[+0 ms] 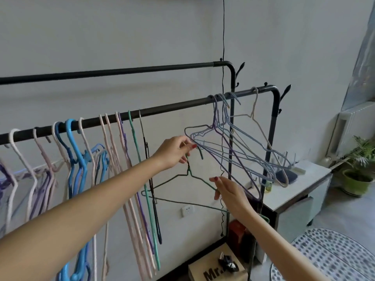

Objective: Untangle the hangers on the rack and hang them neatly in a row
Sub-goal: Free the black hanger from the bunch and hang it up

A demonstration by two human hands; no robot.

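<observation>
1. Right now the left hand (174, 150) pinches the neck of a green wire hanger (183, 190), just under its hook.
2. Its fingers are closed on that wire.
3. The right hand (229, 192) is lower and holds the same hanger's sloping shoulder wire, fingers curled round it.
4. So the green wire hanger hangs in the air between the two hands, off the front rail (142, 112) above them.
5. Just past the left hand's fingertips, a bunch of blue and purple hangers (233, 147) hangs tilted on the rail, wires crossing each other.
6. A cream hanger (261, 128) hangs beyond that bunch.
7. To the left of both arms, a long row of pink, blue and purple hangers (81, 159) hangs from the same rail.
8. A thin black cord (223, 37) drops down behind the bunch.
9. Below the right hand sits a cardboard box (217, 268) with something dark and crumpled on top.
10. Far right of the hands, a green pot (355, 184) holds a leafy plant (363, 151).
11. A white tabletop (304, 179) stands beside it.
</observation>
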